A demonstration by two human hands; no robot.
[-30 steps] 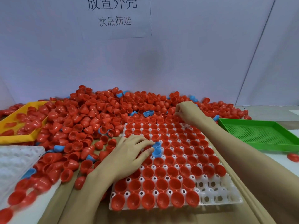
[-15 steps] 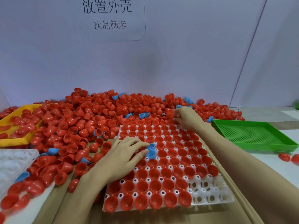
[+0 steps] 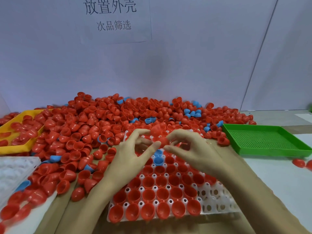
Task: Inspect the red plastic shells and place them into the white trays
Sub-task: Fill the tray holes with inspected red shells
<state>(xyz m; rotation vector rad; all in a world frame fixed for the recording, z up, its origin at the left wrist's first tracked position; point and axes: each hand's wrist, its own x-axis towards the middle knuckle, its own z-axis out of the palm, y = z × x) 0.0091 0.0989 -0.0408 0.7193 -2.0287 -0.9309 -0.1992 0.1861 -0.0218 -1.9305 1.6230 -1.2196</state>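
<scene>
- Shell (image 3: 163,141): red, blurred, above tray (image 3: 214,198); orientation unclear.
- Left hand (image 3: 133,156) and right hand (image 3: 190,149) both pinch it, fingers curled.
- Tray cells mostly hold red shells, mouths up.

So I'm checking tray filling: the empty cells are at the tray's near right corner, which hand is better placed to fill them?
Probably the right hand: it hovers on that side of the tray, nearer the cells, while the left hand would have to cross over.
</scene>
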